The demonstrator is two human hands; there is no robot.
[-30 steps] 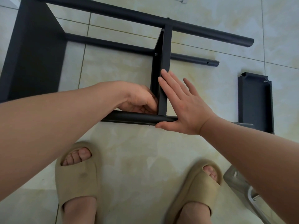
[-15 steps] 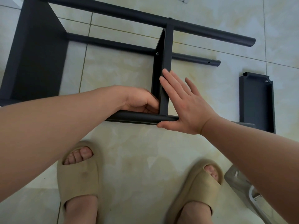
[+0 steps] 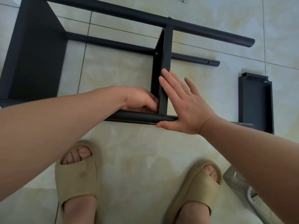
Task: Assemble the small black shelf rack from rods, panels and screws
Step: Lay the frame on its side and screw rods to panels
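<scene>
The black rack lies on its side on the tiled floor. A large end panel (image 3: pixel 37 62) stands at the left, and three rods run right from it: a far rod (image 3: pixel 202 31), a lower rod (image 3: pixel 194 59) and a near rod (image 3: pixel 134 117). A narrow middle panel (image 3: pixel 162 78) spans between the rods. My right hand (image 3: pixel 186 104) lies flat with straight fingers against that panel's right face, thumb on the near rod. My left hand (image 3: pixel 140 101) is curled in the corner where the panel meets the near rod; what its fingertips hold is hidden.
A loose black panel (image 3: pixel 255 102) lies on the floor to the right. A clear plastic bag with a white part (image 3: pixel 239 186) sits at the lower right. My feet in tan slippers (image 3: pixel 76 175) stand just in front of the near rod.
The left hand has shifted slightly at the corner of the panel and the near rod. The right hand stays flat on the panel.
</scene>
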